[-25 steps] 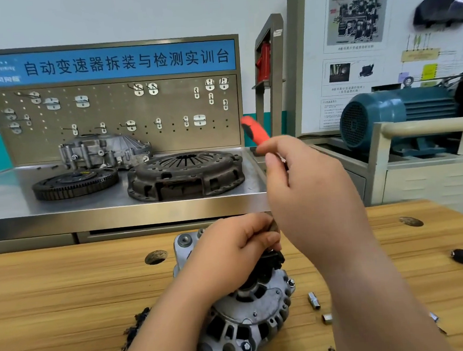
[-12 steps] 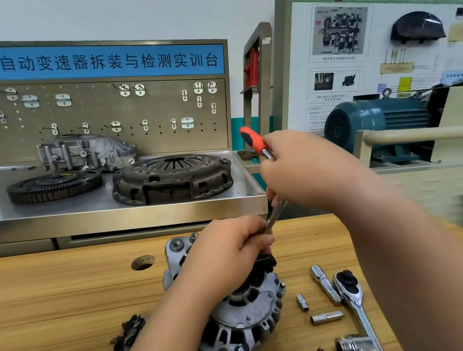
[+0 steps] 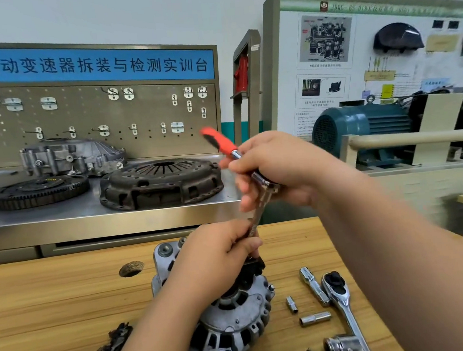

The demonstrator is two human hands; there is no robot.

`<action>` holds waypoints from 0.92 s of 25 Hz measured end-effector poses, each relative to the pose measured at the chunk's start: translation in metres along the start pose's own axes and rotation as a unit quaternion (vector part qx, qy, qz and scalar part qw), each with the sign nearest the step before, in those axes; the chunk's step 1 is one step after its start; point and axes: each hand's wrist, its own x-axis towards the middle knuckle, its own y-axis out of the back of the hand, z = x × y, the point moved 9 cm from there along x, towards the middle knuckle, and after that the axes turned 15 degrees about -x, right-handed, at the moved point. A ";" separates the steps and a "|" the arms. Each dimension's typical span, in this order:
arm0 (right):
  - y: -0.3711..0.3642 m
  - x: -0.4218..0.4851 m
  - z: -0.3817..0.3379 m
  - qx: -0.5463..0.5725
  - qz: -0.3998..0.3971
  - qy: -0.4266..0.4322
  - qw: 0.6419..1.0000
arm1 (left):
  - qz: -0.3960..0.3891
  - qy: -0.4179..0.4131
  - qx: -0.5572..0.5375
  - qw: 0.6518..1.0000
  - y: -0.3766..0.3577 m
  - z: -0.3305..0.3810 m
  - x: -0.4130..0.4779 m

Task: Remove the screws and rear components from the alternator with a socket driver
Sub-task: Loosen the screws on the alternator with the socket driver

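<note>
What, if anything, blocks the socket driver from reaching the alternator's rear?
Nothing visible does. The right hand holds the socket driver, whose shaft runs down into the left hand on the alternator; that hand hides the tip.

Right of alternator (image 3: 236, 321): ratchet (image 3: 345, 304), extension (image 3: 314, 286), sockets (image 3: 315, 319) crowd bench (image 3: 42, 315). Left: open wood beyond hole (image 3: 131, 268), black debris (image 3: 113, 348).

Tip of silver steel socket driver (image 3: 257, 217) hidden inside left hand (image 3: 217, 259) atop grey cast-metal alternator (image 3: 236, 319), its orange plastic handle (image 3: 219, 141) motion-blurred, alternator's near side and large chrome socket (image 3: 343, 346) to its right cropped below.
</note>
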 end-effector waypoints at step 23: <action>-0.020 0.000 -0.002 0.168 -0.013 0.087 0.982 | -0.004 -0.004 0.004 1.000 -0.001 -0.002 -0.003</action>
